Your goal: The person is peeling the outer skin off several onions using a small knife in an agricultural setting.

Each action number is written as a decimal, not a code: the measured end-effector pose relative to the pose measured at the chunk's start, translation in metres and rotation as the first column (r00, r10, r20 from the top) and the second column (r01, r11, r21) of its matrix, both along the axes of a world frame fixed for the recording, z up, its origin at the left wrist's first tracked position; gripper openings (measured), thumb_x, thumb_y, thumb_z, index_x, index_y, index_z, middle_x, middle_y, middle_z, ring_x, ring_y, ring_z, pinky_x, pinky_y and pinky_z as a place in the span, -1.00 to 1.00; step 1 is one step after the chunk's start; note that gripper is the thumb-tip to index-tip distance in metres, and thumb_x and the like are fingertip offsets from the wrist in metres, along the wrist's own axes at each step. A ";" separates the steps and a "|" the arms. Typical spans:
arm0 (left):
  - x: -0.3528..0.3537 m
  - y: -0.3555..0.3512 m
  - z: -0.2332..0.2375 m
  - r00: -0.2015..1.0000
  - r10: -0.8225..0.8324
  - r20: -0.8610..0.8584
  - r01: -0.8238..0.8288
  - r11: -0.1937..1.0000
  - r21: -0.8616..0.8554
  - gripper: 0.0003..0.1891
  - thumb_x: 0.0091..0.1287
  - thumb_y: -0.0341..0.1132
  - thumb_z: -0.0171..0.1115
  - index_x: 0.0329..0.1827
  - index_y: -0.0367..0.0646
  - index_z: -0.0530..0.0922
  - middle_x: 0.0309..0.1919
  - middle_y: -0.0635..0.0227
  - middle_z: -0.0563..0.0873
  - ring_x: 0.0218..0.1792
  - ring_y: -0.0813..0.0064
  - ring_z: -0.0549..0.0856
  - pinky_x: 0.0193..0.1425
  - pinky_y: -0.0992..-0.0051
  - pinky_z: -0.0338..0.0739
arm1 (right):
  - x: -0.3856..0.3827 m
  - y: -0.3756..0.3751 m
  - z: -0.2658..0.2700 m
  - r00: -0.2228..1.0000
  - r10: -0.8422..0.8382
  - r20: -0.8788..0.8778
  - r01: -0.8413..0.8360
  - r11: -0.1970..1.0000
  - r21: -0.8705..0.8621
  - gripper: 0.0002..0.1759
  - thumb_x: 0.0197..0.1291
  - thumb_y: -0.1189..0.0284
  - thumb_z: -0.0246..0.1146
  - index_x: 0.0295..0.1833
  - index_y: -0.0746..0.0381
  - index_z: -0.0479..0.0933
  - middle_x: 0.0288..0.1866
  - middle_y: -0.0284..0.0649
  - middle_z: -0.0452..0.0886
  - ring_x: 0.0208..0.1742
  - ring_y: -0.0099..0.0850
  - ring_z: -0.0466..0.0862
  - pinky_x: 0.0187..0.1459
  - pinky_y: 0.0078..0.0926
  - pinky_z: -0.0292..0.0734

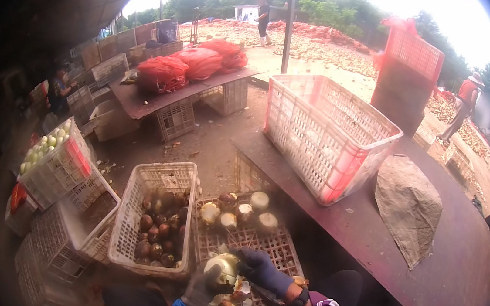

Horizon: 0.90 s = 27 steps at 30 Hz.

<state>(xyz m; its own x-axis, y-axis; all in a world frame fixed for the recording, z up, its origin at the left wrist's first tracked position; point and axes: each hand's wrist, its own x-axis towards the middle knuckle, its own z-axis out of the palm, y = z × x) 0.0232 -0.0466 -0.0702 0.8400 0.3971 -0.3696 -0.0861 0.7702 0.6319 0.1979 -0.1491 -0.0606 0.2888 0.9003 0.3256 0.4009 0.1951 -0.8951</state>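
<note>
The left hand (200, 291) cups a pale bulb (222, 268), the right hand (262, 270) curls closed on its top; peeling seems underway, and next it needs a careful turn.

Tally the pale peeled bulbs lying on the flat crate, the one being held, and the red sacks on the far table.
Peeled bulbs on the flat crate: 5
Held bulb in the left hand: 1
Red sacks on the far table: 3
Total: 9
</note>
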 end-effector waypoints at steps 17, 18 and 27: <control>0.003 0.015 -0.009 0.982 0.164 0.090 -0.180 0.961 0.209 -0.47 0.39 -0.06 0.20 0.22 -0.30 0.42 -0.01 0.17 0.63 -0.04 0.36 0.67 -0.06 0.44 0.65 | -0.003 0.003 0.014 0.717 -0.275 -0.640 0.239 0.960 -0.144 -0.70 0.26 0.54 0.15 0.09 0.30 0.57 -0.29 -0.32 0.69 -0.42 -0.67 0.62 -0.37 -0.68 0.57; -0.001 0.019 -0.005 0.981 0.153 0.120 -0.166 0.981 0.099 -0.50 0.41 -0.05 0.17 0.20 -0.29 0.44 0.01 0.17 0.63 0.04 0.30 0.65 0.07 0.36 0.63 | -0.003 0.003 0.019 0.745 -0.287 -0.602 0.274 0.955 -0.115 -0.74 0.27 0.55 0.14 0.05 0.30 0.58 -0.27 -0.28 0.69 -0.42 -0.63 0.63 -0.41 -0.65 0.59; 0.013 0.018 0.017 0.939 0.313 0.144 -0.255 0.912 -0.322 -0.42 0.21 0.15 0.30 0.12 -0.08 0.51 -0.08 0.25 0.68 0.01 0.18 0.64 0.15 0.03 0.56 | -0.002 0.006 0.018 0.734 -0.230 -0.639 0.205 0.972 -0.115 -0.74 0.29 0.50 0.14 0.02 0.40 0.52 -0.35 -0.16 0.66 -0.56 -0.46 0.65 -0.60 -0.58 0.55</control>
<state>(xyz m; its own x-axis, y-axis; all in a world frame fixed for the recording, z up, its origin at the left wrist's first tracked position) 0.0364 -0.0286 -0.0530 0.7730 0.5273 -0.3528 -0.4238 0.8430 0.3314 0.1954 -0.1432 -0.0422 0.6073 0.7934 -0.0400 -0.2449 0.1390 -0.9595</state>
